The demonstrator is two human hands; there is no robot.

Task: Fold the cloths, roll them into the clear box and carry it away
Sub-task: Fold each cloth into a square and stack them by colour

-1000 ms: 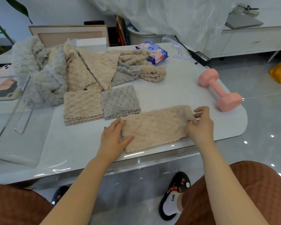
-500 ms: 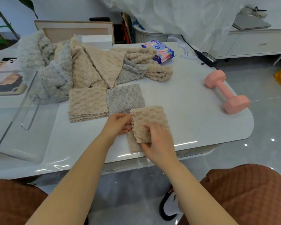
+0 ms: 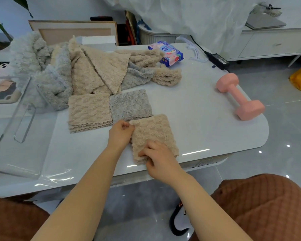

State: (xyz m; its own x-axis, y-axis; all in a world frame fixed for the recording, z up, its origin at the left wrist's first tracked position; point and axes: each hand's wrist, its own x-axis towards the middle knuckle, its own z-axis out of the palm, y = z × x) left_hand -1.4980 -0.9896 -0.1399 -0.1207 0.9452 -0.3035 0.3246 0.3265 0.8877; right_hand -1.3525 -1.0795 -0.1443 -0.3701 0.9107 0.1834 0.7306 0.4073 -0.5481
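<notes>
A beige cloth (image 3: 155,131), folded into a small square, lies near the front edge of the white table (image 3: 198,119). My left hand (image 3: 120,134) pinches its far left corner. My right hand (image 3: 159,160) pinches its near left edge, fingers curled on the fabric. Behind it lie a folded grey cloth (image 3: 130,105) and a stack of folded beige cloths (image 3: 89,112). A heap of unfolded beige and grey cloths (image 3: 87,70) fills the back left. The clear box (image 3: 16,129) stands at the left, with nothing in it.
A pink dumbbell (image 3: 240,96) lies at the right side of the table. A blue wipes pack (image 3: 169,53) and a black power adapter (image 3: 219,59) sit at the back. A tablet (image 3: 2,86) lies far left. My knees are below the table edge.
The long beige cloth was folded over from right to left into a square. My right hand came across from the right end to the near left edge; my left hand shifted to the far corner.
</notes>
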